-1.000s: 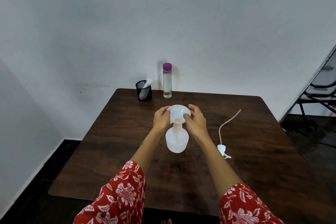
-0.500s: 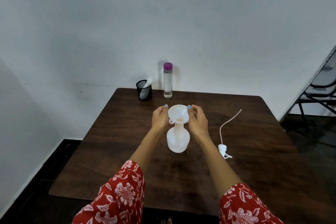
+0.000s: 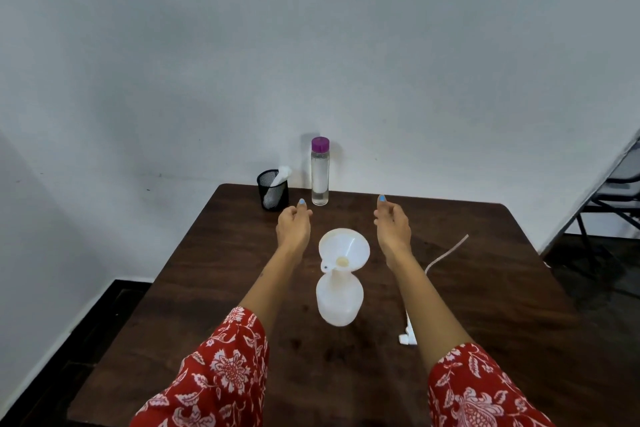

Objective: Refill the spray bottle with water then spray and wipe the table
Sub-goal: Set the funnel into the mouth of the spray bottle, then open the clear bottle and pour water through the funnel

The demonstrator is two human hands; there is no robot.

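White walls stand behind a dark brown wooden counter that sits in a corner of the room. On the middle of the counter stands a white plastic spray bottle with no top on it, and a white plastic funnel sits in its neck, a bit tilted. The white spray top with its long thin tube lies on the counter just to the right of the bottle, partly hidden by the right arm. At the back edge, close to the wall, stands a tall clear water bottle with a purple cap, and it looks full. Beside it on the left is a small black mesh cup with a white cloth poking out. The left hand and the right hand float above the counter, one on each side of the funnel, not touching it. Both hands hold nothing and their fingers are loose and a little bent. So the bottle looks ready to be filled, but I think no water has gone in yet. Pouring, putting the top back on, spraying and wiping are all left to do. The hands have lots of open room around them, and the water bottle is near the left hand. The funnel could tip if it gets bumped, and the spray top lies close to the right arm.
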